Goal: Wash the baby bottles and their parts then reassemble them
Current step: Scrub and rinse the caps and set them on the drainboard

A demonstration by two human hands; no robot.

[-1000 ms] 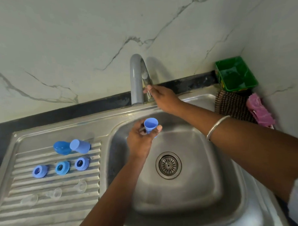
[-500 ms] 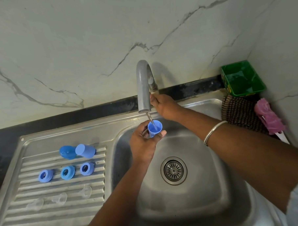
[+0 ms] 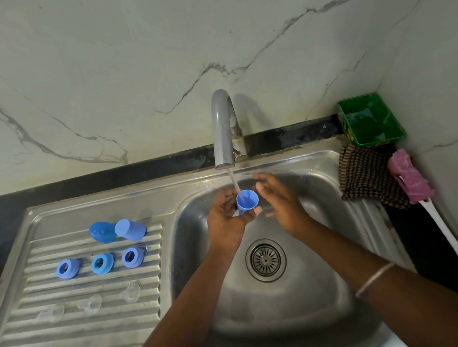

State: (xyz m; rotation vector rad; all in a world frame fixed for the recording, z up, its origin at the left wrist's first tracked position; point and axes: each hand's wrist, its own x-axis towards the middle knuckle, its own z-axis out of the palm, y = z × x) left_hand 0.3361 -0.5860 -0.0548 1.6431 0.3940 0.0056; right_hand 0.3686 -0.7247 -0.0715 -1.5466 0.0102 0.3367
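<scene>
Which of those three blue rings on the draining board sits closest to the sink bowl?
The darker periwinkle ring at the right end of the row; the teal-blue ring is in the middle and the paler ring farthest left.

Upright blue cap (image 3: 247, 201) under running water

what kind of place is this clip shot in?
Most likely a home kitchen sink area: a stainless steel sink with ribbed drainboard, a running tap against a marble-look wall, and a bottle brush beside it.

steel drainboard (image 3: 80, 334) bearing two blue caps (image 3: 130, 229), three blue collar rings (image 3: 102, 262) in a row, and three clear teats (image 3: 89, 302) nearer the viewer.
</scene>
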